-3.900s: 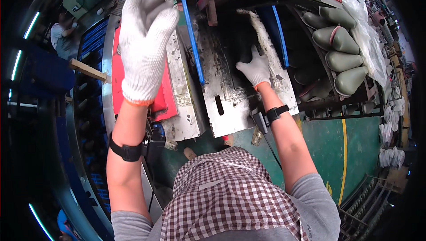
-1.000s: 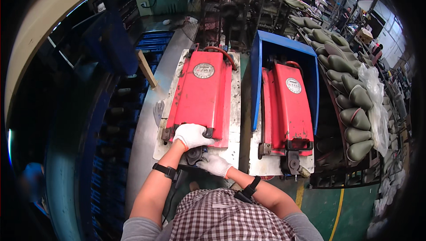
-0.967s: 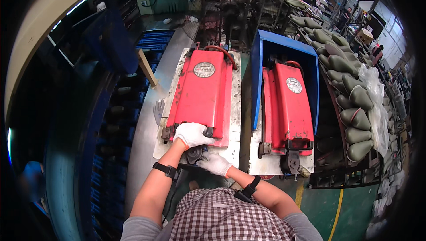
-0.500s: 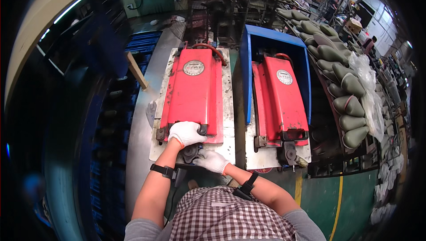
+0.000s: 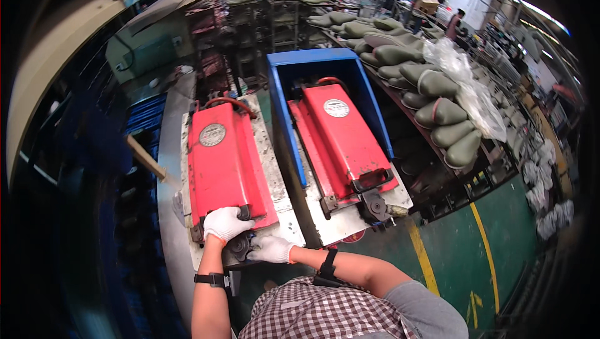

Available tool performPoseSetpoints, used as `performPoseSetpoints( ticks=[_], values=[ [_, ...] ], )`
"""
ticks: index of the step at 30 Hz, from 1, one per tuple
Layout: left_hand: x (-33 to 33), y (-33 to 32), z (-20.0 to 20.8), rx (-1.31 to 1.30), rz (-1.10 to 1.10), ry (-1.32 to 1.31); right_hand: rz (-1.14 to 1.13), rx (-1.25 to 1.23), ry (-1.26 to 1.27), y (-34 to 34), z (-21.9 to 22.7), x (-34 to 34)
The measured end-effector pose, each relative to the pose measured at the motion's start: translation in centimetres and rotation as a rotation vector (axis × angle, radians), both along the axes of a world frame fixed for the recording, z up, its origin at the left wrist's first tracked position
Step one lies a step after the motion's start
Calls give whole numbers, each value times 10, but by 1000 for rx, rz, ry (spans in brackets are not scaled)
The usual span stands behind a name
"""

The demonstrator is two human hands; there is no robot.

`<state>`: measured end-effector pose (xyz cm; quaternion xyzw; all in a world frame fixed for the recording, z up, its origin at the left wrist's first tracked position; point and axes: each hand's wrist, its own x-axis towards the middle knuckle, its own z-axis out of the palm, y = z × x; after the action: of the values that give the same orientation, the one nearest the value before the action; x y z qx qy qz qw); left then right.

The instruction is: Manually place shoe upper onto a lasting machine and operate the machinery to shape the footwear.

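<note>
Left of centre, low in the frame: my left grip [image 5: 226,223], in a white knitted glove with an orange cuff, clamped over a black handle [image 5: 244,213] at the near end of a long, red-painted metal housing [image 5: 228,164]. Fingers curled over; the handle's right end shows past them. Just below and to the right, my right grip [image 5: 272,249], gloved alike, fingertips against the right side of a dark, round, ringed fitting [image 5: 239,246]. Cannot tell whether its fingers are closed on anything.

The red housing runs from lower left of centre up toward the upper left, slightly tilted, on a worn, pale metal plate [image 5: 289,223]. Silver round label [image 5: 212,134] near its far end; a reddish hose [image 5: 231,103] arches behind.

Centre: a second red housing [image 5: 344,129], its far end under an open-fronted blue metal hood [image 5: 312,58]. A gap parts the two units.

Left side: pale wooden bar [image 5: 145,156], slanting. Upper right: rows of olive-green, rounded, glossy pieces [image 5: 456,136] on a rack, clear crumpled plastic sheet [image 5: 453,64] along their right edge. Lower right: green floor [image 5: 387,276], yellow stripes [image 5: 425,258]. Bottom edge: my brown-and-white checked apron [image 5: 306,308].
</note>
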<state>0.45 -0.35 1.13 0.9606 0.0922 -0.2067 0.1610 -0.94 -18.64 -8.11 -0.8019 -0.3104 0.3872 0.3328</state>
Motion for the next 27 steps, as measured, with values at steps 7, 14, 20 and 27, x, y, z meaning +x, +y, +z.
performPoseSetpoints(
  ticks=[7,14,20,27],
  values=[
    [0,-2,-2,-15,-12,-45,14,-4,-7,-2,3,0],
    [-2,-1,-6,-48,10,-111,-5,54,-3,-3,-3,-1],
    [-1,-2,-3,-20,15,-85,-7,61,23,0,-9,0],
    [-1,-2,2,-21,25,-27,7,30,3,1,-11,0]
  ],
)
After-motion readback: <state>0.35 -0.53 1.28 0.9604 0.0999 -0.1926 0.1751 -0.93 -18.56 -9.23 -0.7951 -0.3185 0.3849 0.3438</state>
